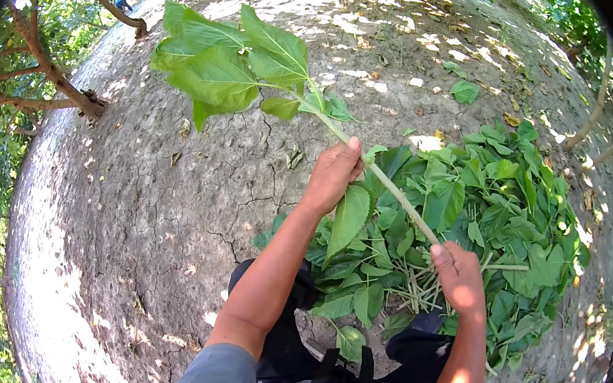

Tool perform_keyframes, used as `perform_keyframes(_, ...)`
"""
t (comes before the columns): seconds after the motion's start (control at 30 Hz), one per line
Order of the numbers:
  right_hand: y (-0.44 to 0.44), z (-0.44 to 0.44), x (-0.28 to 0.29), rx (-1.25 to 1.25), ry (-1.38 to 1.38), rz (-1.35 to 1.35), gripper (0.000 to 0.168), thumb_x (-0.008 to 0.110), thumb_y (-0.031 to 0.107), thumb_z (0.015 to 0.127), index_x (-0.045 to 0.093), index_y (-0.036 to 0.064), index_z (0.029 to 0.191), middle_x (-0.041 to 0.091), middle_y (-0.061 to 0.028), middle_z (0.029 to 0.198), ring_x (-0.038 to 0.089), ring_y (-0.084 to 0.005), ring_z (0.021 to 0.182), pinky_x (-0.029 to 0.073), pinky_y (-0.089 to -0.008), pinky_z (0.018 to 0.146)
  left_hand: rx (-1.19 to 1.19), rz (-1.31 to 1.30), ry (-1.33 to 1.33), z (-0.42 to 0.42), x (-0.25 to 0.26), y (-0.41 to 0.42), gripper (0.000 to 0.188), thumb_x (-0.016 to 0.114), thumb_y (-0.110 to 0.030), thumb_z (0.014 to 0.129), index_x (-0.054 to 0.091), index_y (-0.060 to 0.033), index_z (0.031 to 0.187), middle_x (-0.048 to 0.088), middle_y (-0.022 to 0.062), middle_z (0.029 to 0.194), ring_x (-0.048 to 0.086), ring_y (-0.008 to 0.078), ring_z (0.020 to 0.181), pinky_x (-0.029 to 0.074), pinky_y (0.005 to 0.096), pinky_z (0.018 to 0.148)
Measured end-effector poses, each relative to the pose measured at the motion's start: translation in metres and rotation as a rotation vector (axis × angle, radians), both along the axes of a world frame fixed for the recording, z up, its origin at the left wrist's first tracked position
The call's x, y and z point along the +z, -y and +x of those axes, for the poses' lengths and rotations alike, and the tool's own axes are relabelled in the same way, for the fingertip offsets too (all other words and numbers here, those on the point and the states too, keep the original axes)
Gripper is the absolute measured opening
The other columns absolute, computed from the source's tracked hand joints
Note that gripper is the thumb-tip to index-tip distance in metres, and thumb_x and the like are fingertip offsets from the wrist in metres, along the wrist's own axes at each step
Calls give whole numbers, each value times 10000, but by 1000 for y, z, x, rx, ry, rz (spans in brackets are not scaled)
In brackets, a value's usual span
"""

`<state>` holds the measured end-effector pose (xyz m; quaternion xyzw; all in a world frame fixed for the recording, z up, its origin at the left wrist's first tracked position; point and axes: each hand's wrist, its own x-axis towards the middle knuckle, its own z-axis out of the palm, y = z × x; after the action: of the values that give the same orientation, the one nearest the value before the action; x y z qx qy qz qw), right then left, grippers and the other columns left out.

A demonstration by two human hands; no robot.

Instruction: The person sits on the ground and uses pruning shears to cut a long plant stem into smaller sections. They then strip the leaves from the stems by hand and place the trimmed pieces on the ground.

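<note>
A long leafy branch (405,203) slants across the view in front of me, its stem pale and mostly bare. My left hand (336,172) grips it near the middle, thumb along the stem. Around the lower, thicker end my right hand (458,276) is closed. Large green leaves (217,74) crowd the far end, up and to the left. One broad leaf (350,220) hangs just below my left hand. Under the branch, a wide heap of green leaves (515,217) lies on the ground, with several cut stalks (418,288) by my right hand.
Dry, cracked soil (185,194) spreads to the left of the heap. A tree trunk (62,78) leans in at the left, and thin trunks (595,106) stand at the right. Loose leaves (464,91) lie beyond the heap. A person in blue (123,4) is far off.
</note>
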<state>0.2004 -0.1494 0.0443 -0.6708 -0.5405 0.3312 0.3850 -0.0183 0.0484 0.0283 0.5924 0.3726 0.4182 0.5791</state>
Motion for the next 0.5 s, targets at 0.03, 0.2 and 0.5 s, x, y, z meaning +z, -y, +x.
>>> perform_keyframes(0.03,1,1,1,-7,13,-4,495,564,407,960,518,-24,722,403,-92,538,361,-167,531,341,-364,496,-7,40,-40,0,0,1,561,415,-538,991,524,-40,757,443,-8,631,390,99,616,322,273,568)
perform_keyframes(0.2,1,4,9,-78,125,36,468,571,390,951,517,-23,739,451,-177,553,372,-301,498,353,-399,504,-52,155,-354,12,-8,20,564,432,-523,990,506,-7,775,494,62,657,480,191,650,414,353,632)
perform_keyframes(0.5,10,22,6,-123,295,-8,436,569,353,955,482,-1,715,429,-136,545,367,-247,493,343,-379,489,-107,271,-510,28,-17,29,465,548,-372,954,587,21,1198,659,206,1075,634,320,1000,487,405,886)
